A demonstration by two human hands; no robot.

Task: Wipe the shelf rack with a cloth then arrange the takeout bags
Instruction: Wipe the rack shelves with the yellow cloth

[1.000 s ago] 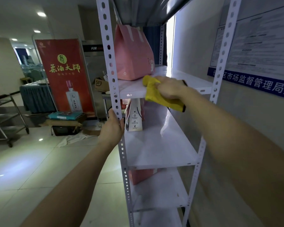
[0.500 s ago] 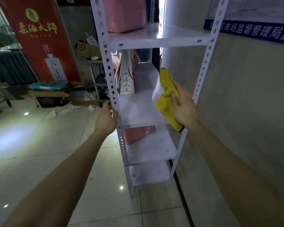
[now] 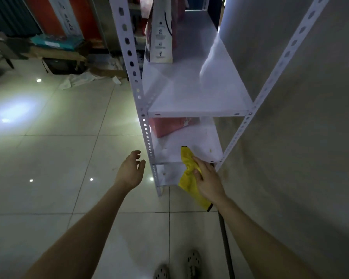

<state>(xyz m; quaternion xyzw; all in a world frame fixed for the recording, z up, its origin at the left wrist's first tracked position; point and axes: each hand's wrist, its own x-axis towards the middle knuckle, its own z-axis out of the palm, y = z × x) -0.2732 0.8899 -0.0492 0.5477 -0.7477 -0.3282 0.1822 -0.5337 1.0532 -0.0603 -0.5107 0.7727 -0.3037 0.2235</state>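
The right hand [image 3: 208,184] curls its fingers round the yellow cloth [image 3: 189,175] at the low shelf [image 3: 201,140] front edge, with the pink bag [image 3: 169,125] at its eleven o'clock. The left hand [image 3: 130,171], fingers loosely spread, hovers at nine o'clock.

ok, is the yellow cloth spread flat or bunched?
Bunched. The yellow cloth is crumpled in the right hand, its lower part hanging loose.
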